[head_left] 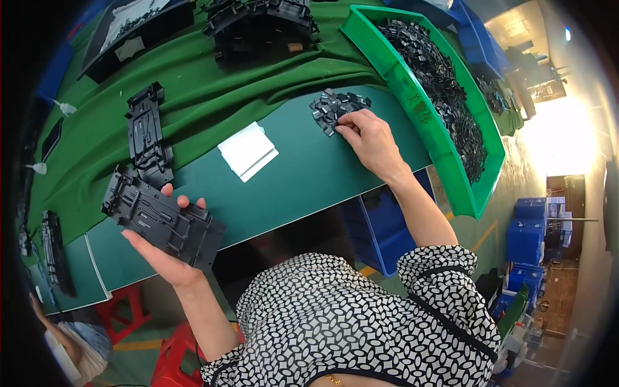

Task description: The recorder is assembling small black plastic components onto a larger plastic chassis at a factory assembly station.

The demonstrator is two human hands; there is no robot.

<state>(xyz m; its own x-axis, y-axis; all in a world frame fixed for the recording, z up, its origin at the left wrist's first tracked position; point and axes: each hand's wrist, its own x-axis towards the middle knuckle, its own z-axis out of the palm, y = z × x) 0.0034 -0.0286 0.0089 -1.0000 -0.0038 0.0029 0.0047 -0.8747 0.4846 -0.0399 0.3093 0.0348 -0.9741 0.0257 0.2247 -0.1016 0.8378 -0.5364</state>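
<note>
My left hand holds a flat black moulded plastic panel over the near edge of the green table. My right hand reaches across the table, its fingertips closing on a small dark piece at the edge of a little heap of small dark flat pieces. A second black panel of the same kind lies on the green cloth just beyond the held one.
A long green bin full of small dark parts stands right of the heap. A white folded card lies mid-table. Stacked black panels and a dark tray sit at the far side. Blue crates stand on the floor at right; red stools below.
</note>
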